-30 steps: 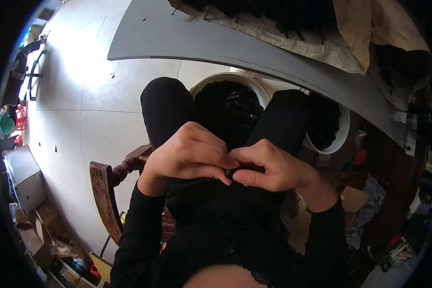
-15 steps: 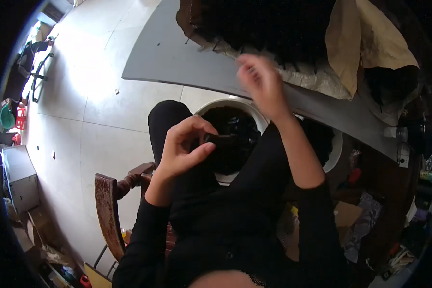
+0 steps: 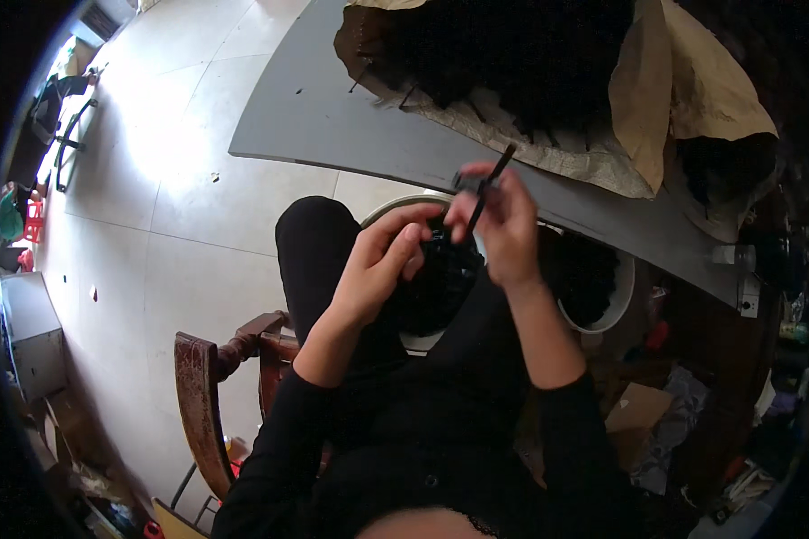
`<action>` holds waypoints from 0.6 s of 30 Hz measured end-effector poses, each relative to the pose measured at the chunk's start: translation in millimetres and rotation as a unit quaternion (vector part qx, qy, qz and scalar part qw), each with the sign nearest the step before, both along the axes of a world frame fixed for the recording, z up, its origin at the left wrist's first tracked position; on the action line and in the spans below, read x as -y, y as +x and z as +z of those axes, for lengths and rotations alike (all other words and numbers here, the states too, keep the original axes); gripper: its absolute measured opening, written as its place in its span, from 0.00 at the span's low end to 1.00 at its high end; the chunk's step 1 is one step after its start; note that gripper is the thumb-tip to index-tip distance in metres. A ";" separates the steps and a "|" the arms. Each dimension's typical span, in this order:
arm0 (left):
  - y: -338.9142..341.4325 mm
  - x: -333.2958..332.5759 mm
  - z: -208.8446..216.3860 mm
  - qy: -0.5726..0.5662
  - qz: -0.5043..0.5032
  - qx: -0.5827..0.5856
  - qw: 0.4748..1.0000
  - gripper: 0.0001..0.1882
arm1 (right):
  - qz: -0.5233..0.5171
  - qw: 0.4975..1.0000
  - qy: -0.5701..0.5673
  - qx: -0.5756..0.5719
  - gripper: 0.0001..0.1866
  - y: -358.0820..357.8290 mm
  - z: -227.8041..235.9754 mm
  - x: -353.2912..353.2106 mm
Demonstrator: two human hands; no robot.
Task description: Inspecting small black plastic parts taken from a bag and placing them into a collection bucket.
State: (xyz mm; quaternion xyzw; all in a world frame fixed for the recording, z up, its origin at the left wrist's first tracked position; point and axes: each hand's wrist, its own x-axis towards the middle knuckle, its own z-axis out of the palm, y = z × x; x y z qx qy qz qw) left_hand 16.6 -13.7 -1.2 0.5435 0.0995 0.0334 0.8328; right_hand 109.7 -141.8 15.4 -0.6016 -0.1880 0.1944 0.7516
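Two hands of mine are raised over my lap, close together. Right hand [image 3: 512, 238]: its fingers [image 3: 520, 199] are closed on a thin black stick [image 3: 497, 172], which slants with its upper end toward the desk [image 3: 328, 126]. A small dark bit [image 3: 464, 182] shows by the stick at my fingertips; it is blurred, and I cannot tell whether the two are joined. Left hand [image 3: 367, 271]: its fingers are bent, the thumb near the index, just beside the right fingertips. I cannot tell whether they grip anything.

Below both hands, between my legs, stands a pale bucket [image 3: 420, 345] of black pieces [image 3: 436, 301], partly hidden by my hands. A second bucket [image 3: 630, 292], also with black stuff [image 3: 587, 278] in it, stands to my right, partly under the desk edge. Ahead, on the desk, an opened sack [image 3: 643, 99] lies under a dark heap [image 3: 512, 63], thin ends poking over its near edge. A wooden chair arm [image 3: 200, 395] curves at my left, above the pale floor [image 3: 117, 269].
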 end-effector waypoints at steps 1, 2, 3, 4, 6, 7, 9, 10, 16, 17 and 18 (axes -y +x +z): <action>3.2 3.8 2.4 -0.038 -0.021 0.021 0.999 0.12 | 0.032 0.999 0.021 0.027 0.15 -12.7 -5.0 4.3; 5.9 6.3 5.4 -0.076 -0.044 0.041 0.995 0.13 | 0.056 0.998 -0.005 0.020 0.15 -23.3 4.8 7.3; 6.5 6.0 7.8 -0.127 -0.059 0.033 0.990 0.13 | 0.062 0.998 0.032 0.007 0.15 -29.5 4.4 10.8; 6.9 7.7 9.7 -0.128 -0.061 0.031 0.989 0.13 | 0.069 0.995 0.069 -0.007 0.15 -33.1 3.9 13.7; 2.4 8.2 8.8 -0.189 -0.048 0.099 0.976 0.11 | 0.092 0.982 0.116 -0.117 0.18 -36.4 16.1 18.5; 0.0 9.3 5.3 -0.164 0.008 0.083 0.983 0.09 | 0.113 0.955 0.159 -0.222 0.21 -37.2 19.8 21.4; -3.0 3.4 10.1 -0.031 0.023 0.114 0.993 0.09 | 0.138 0.960 0.171 -0.176 0.24 -36.0 19.0 27.4; -4.4 0.0 13.9 0.101 0.036 0.146 0.983 0.08 | 0.163 0.962 0.181 -0.127 0.27 -34.6 17.5 30.3; -9.4 -0.9 37.5 0.289 0.011 0.206 0.935 0.11 | 0.213 0.947 0.070 -0.230 0.31 -35.7 19.3 35.2; -9.6 -1.4 37.5 0.270 0.017 0.213 0.939 0.12 | 0.228 0.941 0.145 -0.203 0.28 -37.2 20.4 33.7; -9.7 -2.3 37.2 0.251 0.023 0.221 0.942 0.12 | 0.241 0.929 0.220 -0.174 0.26 -38.5 20.9 33.0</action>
